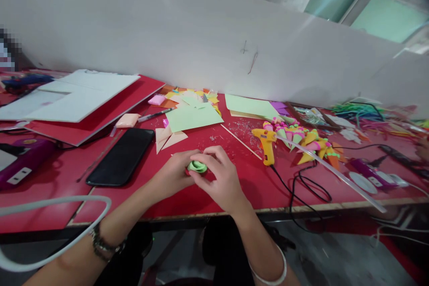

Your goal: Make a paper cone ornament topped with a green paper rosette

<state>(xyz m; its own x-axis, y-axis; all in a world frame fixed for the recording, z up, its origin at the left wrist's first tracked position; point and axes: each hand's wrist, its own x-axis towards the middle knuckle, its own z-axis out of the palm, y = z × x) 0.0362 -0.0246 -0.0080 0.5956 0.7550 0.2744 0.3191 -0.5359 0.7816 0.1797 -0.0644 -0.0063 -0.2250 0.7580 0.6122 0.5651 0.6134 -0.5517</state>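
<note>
Between my two hands, above the front of the red table [214, 201], is a piece of light green paper [197, 166] rolled into a coil. My left hand [177, 170] grips it from the left, fingers curled round it and partly hidden. From the right, my right hand [219, 178] closes thumb and fingers on the same roll. Just beyond my hands lie peach paper triangles [170, 139] and a flat light green sheet [194, 117]. A thin wooden stick [241, 142] rests to the right of them.
A yellow glue gun [267, 145] with a clear glue stick and black cord lies right, beside several small colourful paper cones [311, 145]. A black phone [122, 157] lies left. White boards [90, 94] are stacked behind it. A white cable loop [56, 201] crosses the lower left.
</note>
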